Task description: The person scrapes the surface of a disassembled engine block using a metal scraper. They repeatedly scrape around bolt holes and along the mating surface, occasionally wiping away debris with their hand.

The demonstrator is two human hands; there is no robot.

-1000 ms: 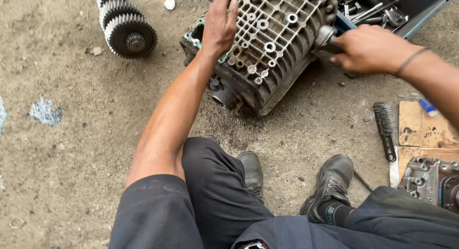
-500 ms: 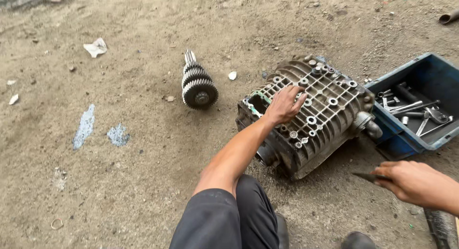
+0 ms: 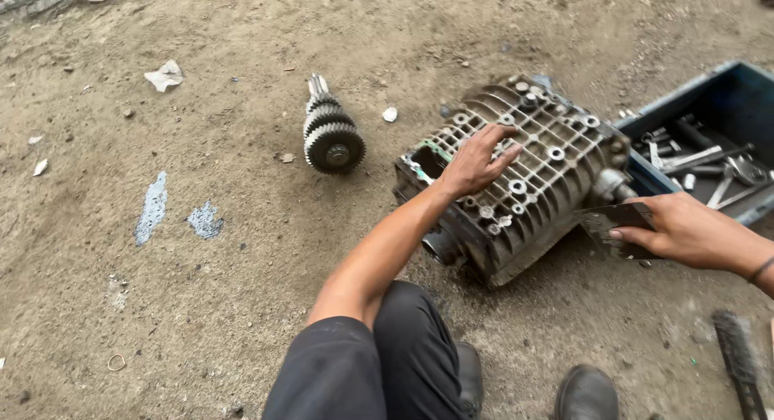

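Note:
A ribbed grey metal gearbox housing (image 3: 548, 186) lies on the dirt ground in front of me. My left hand (image 3: 476, 160) rests flat on its top face, fingers spread among the bolt bosses. My right hand (image 3: 685, 230) is beside the housing's right end and pinches a thin dark flat piece (image 3: 611, 220) that looks like a gasket or scraper blade. A toothed gear shaft (image 3: 329, 134) lies on the ground to the left of the housing, apart from both hands.
A blue tool tray (image 3: 726, 97) holding wrenches and other tools sits at the right edge. A dark brush (image 3: 738, 362) lies at the lower right. My black shoes (image 3: 584, 394) and trouser knee (image 3: 363, 363) are below. Scraps of paper and pale stains dot the dirt.
The view has swung up and left then settled. My right hand came off the housing's end, dropped low, and now is back beside it with the dark flat piece. My left hand stays on top.

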